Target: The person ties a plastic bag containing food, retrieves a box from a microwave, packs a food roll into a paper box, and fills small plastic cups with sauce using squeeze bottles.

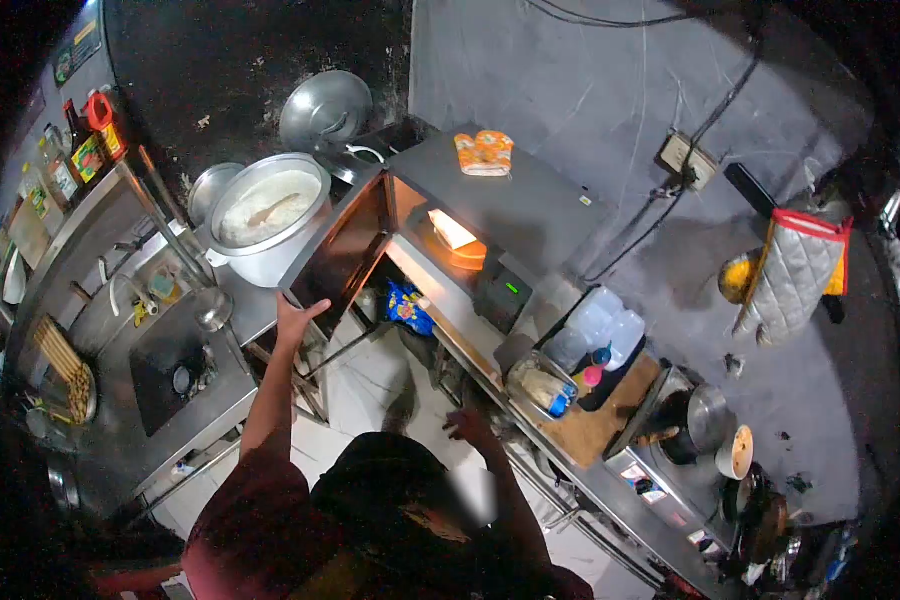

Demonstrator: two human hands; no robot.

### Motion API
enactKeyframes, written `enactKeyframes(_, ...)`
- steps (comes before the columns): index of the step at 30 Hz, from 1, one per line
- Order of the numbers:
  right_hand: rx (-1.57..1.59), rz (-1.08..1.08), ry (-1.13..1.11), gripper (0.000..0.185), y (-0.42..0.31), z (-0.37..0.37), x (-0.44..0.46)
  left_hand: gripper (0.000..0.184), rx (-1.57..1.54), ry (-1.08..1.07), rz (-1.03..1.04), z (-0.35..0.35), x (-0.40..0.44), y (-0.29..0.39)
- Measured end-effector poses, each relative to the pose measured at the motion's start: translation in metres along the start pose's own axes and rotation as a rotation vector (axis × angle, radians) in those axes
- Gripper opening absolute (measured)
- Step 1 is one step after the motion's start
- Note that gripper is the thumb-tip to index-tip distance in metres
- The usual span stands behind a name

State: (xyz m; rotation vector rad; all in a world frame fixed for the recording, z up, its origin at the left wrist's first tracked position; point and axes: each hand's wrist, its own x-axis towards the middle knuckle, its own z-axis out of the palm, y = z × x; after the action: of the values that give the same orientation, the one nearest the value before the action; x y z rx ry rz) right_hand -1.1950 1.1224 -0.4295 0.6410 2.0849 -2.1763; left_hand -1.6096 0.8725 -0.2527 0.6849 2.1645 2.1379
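My left hand grips the outer edge of the microwave door, its thumb stretched along the inner side. The door stands swung out to the left. The microwave is grey, and its lit inside glows orange with a bright white patch; I cannot make out any food there. A green display shines on its front panel. My right hand hangs low in front of the counter, in shadow, fingers apart and holding nothing visible. A patterned orange cloth mitt lies on top of the microwave.
A large pot of whitish food stands left of the door. Plastic containers and a metal tray sit on the right counter, near a stove. A silver oven mitt hangs on the wall. Bottles line the left shelf.
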Motion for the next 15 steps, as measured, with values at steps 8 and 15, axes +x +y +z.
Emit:
enactKeyframes(8,0.835,-0.311,-0.033,0.040,-0.141,0.009,0.204,0.075,-0.011,0.039,-0.038,-0.021,0.012,0.016)
enactKeyframes(15,1.373,-0.537,-0.251,0.052,-0.206,-0.046,0.417,0.066,-0.375,0.064,-0.457,-0.065,0.009,-0.095)
